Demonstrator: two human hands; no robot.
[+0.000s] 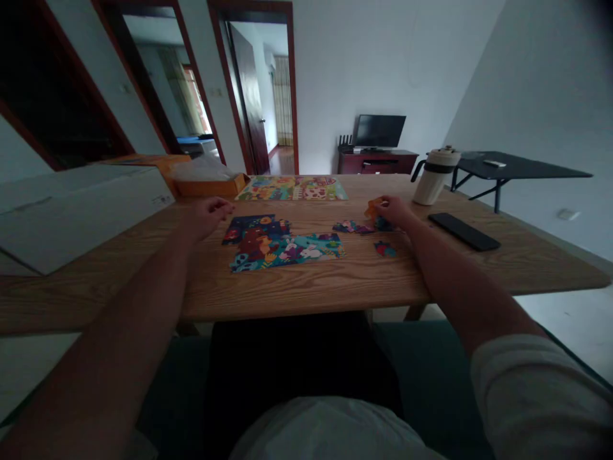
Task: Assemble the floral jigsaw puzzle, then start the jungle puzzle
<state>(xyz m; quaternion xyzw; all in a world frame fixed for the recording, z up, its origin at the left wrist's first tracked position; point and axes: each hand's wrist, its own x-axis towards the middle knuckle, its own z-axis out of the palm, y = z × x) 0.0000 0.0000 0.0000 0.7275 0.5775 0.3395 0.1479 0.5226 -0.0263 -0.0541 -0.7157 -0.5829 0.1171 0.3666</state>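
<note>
While the left hand (207,217) hangs loosely curled and empty just beside the partly assembled jigsaw puzzle (282,243), the right hand (397,212) pinches an orange puzzle piece (372,209) between its fingers (383,203), above a cluster of loose pieces (359,226) on the wood-grain tabletop (306,291). Farther off lie a finished picture puzzle (291,188) and an orange cardboard box (205,186), with a cream insulated tumbler (435,177) and black smartphone (463,231) to the right, and a flat-screen television (380,131) on a distant cabinet.

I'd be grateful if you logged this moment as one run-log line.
Left hand: empty | Right hand: touching orange cardboard jigsaw piece | Surface: wooden table
</note>
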